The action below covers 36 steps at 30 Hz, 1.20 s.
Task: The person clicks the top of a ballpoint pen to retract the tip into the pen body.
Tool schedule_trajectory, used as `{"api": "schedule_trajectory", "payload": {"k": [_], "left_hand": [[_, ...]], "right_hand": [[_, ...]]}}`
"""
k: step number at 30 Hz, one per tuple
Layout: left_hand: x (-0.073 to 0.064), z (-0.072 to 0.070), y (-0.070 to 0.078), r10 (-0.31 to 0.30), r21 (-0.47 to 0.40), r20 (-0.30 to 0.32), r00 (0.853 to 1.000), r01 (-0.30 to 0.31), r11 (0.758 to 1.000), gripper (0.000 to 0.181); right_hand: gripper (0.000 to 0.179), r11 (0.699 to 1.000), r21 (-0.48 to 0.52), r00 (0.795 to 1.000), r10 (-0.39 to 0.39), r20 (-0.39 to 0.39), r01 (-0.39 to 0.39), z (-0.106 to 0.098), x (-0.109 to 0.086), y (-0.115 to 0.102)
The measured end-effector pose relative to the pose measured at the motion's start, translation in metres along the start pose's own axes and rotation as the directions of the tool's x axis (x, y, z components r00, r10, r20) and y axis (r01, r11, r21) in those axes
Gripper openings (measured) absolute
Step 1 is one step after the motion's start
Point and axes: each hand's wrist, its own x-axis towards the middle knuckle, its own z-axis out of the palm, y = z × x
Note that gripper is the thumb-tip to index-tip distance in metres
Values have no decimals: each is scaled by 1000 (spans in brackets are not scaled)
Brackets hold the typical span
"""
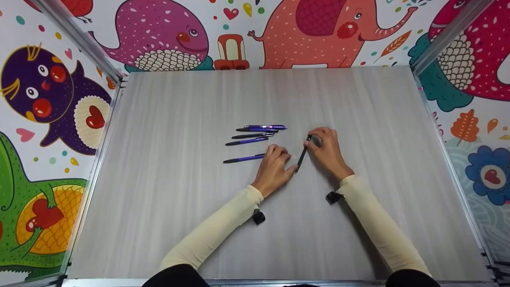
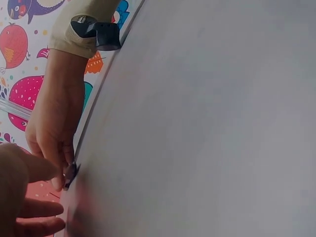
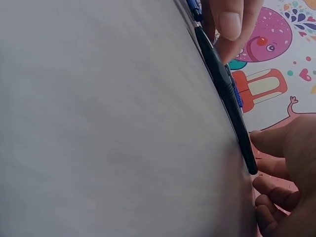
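A black pen (image 1: 302, 157) lies at a slant on the table between the two hands. My right hand (image 1: 327, 151) pinches its far end between thumb and fingers, as the right wrist view also shows along the pen's dark barrel (image 3: 228, 94). Close to the pen's near tip is the thumb of my left hand (image 1: 274, 169), whose fingers are relaxed and bent. That left hand partly covers the end of a blue pen with a black tip (image 1: 243, 159). In the left wrist view, the left hand (image 2: 22, 177) shows at the lower left, partly in front of the right hand (image 2: 57, 116).
Beyond the left hand, several blue and black pens lie roughly side by side, among them a blue pen (image 1: 249, 141) and a purple-blue pen (image 1: 266, 127). The grey wood-grain table (image 1: 179, 199) is bordered by metal rails and printed animal panels (image 1: 163, 32).
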Motion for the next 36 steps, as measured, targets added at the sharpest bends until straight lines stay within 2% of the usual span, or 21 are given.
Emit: {"api": "schedule_trajectory", "payload": {"k": [9, 18, 26, 36], "left_hand": [[6, 5, 7, -21, 15, 38, 999, 21, 1000, 32], [11, 8, 12, -20, 25, 45, 999, 19, 1000, 34], [15, 12, 14, -9, 33, 40, 999, 7, 999, 34], [20, 17, 17, 3, 46, 29, 1000, -4, 999, 33]], "right_hand": [[32, 1000, 9, 1000, 16, 1, -16, -1, -1, -1], [32, 998, 21, 999, 51, 1, -51, -2, -1, -3], [32, 1000, 18, 999, 22, -33, -21, 1, -1, 0], [32, 1000, -10, 999, 9, -33, -9, 1, -2, 1]]}}
